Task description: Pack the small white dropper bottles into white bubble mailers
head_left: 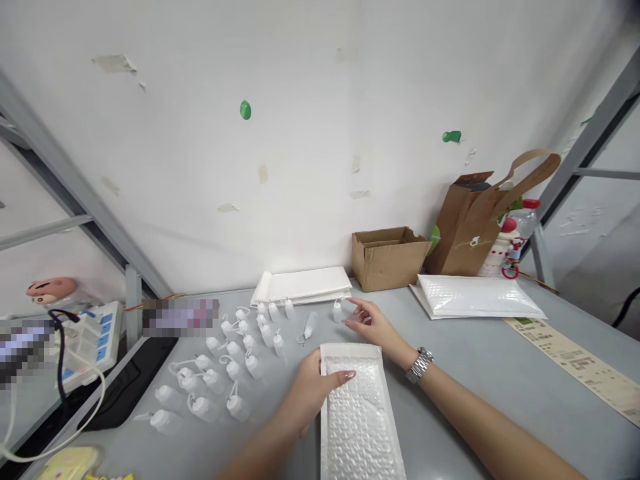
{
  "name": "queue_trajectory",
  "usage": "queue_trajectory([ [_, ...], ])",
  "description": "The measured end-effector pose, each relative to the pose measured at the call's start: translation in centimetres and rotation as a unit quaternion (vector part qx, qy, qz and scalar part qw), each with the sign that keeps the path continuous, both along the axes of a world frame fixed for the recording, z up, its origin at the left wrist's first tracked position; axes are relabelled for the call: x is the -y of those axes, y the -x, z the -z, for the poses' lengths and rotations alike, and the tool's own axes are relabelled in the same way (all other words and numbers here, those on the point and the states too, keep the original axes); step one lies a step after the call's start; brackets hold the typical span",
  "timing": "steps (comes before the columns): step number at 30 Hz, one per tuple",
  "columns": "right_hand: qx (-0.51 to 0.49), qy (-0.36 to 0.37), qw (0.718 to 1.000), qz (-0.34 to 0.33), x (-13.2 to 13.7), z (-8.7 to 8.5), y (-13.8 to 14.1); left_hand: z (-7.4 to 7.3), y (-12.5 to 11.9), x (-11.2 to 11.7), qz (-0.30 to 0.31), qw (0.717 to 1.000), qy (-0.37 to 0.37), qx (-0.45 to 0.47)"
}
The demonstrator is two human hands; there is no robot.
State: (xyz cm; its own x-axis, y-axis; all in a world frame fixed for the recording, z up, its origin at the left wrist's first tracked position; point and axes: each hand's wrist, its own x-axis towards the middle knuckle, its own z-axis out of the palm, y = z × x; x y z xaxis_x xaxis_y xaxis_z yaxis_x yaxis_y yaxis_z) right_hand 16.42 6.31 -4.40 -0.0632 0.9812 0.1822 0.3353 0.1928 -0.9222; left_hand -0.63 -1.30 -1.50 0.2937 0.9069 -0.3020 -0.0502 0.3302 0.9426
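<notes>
- Left hand (323,381): gripping white, bubble-textured mailer (363,420).
- Right hand (373,323): fingers parted, just beside translucent, white-capped cylindrical bottle (337,312) toward table's (465,353) far edge.

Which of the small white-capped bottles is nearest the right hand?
The rightmost bottle, standing upright and alone just by the fingertips of the right hand; the other bottles are all farther left.

A white-capped bottle (337,311) stands beyond a bubble mailer (361,420).
</notes>
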Motion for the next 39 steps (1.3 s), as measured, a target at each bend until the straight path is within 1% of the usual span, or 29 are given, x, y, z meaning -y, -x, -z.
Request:
queue_trajectory([
  [3, 0.013, 0.011, 1.0, -0.013, -0.7, 0.1, 0.5, -0.2, 0.1, 0.0, 0.0, 1.0, 0.005, 0.002],
  [6, 0.028, -0.004, 0.999, -0.027, -1.0, 0.1, 1.0, -0.4, 0.0, 0.0, -0.001, 1.0, 0.013, 0.011],
  [13, 0.038, -0.012, 0.999, -0.005, -1.0, 0.5, 1.4, -0.5, -0.4, 0.0, -0.005, 1.0, 0.017, 0.024],
  [20, 0.021, -0.019, 1.0, 0.001, -0.8, 0.6, 1.6, -0.4, -0.3, -0.5, -0.025, 0.999, 0.021, 0.019],
  [26, -0.014, -0.019, 1.0, 0.001, -0.4, 0.6, 1.2, -0.1, 0.0, -0.8, -0.033, 0.999, 0.005, 0.016],
  [29, -0.038, -0.008, 0.999, 0.004, 0.3, -0.5, 0.6, -0.2, 0.2, -0.9, -0.051, 0.999, 0.006, 0.014],
  [32, -0.094, 0.003, 0.996, 0.001, 1.5, -2.6, 0.0, -0.4, 0.3, -1.1, -0.072, 0.997, 0.003, 0.012],
  [35, -0.145, -0.001, 0.989, -0.021, 3.0, -4.6, -0.1, -0.5, 0.3, -1.2, -0.093, 0.995, -0.011, 0.015],
  [37, -0.142, -0.007, 0.989, -0.049, 3.8, -5.1, 0.2, -0.5, 0.4, -1.3, -0.104, 0.994, -0.017, 0.019],
  [39, -0.106, -0.019, 0.992, -0.069, 4.3, -5.1, 0.6, -0.4, 0.4, -1.4, -0.108, 0.994, -0.019, 0.023],
])
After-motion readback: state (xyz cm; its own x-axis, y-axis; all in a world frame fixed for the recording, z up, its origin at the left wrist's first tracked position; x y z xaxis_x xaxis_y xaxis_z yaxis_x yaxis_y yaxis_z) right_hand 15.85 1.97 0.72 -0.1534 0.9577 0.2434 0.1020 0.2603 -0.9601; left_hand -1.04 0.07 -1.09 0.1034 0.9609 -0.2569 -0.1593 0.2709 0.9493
